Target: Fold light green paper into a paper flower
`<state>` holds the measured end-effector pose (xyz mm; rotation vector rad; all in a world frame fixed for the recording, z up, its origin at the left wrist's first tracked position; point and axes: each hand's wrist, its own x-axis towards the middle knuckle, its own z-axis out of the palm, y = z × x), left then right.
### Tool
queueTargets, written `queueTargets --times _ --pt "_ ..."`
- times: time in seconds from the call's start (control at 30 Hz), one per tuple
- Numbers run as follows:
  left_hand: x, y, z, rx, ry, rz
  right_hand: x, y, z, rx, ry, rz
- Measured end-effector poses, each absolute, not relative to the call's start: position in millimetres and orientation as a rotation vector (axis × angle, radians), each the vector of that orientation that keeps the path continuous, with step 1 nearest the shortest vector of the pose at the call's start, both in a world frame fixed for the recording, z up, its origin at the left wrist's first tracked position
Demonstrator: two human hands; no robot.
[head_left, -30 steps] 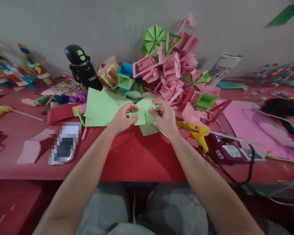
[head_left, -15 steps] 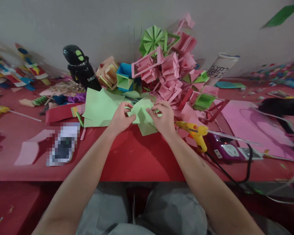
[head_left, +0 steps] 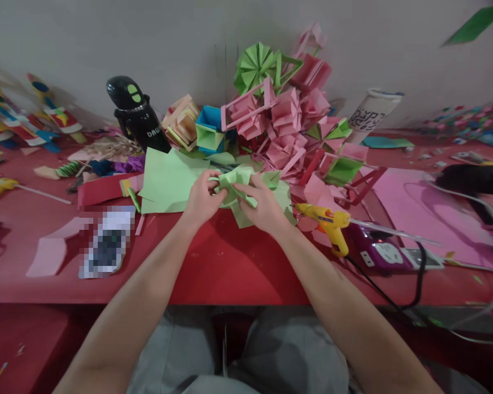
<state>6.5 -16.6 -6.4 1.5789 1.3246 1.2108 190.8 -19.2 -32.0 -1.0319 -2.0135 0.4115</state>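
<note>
My left hand point(head_left: 202, 198) and my right hand point(head_left: 259, 204) both pinch a light green folded paper piece point(head_left: 235, 180) just above the red table point(head_left: 222, 262). The fingers of each hand are closed on its creases, and the paper is bunched up between them. Flat light green sheets point(head_left: 168, 180) lie under and to the left of the piece. A yellow glue gun point(head_left: 329, 221) rests just right of my right wrist.
A heap of pink and green folded paper shapes point(head_left: 287, 109) stands behind my hands against the wall. A black bottle point(head_left: 137, 115) is at the back left, a pixelated phone point(head_left: 107, 243) at front left, a purple power strip point(head_left: 384, 253) with black cords at right.
The green paper has gone from fairly flat to folded and bunched between my fingers. My right hand has shifted slightly left toward the left hand.
</note>
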Motion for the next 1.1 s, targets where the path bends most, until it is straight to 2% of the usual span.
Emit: queueTargets --times 0.4,0.9,1.1 --pt "17.8 -18.5 -6.1 1.248 1.115 1.176 190.3 -18.4 -33.3 -1.004 -2.051 0.395" --pt "7.0 -10.8 -12.1 1.318 1.36 1.205 196.4 -18.6 -28.7 -1.059 -2.017 0.318" --pt "2.2 -12.5 -5.0 1.318 1.281 1.226 201.5 -17.4 -17.8 -1.041 -1.913 0.502"
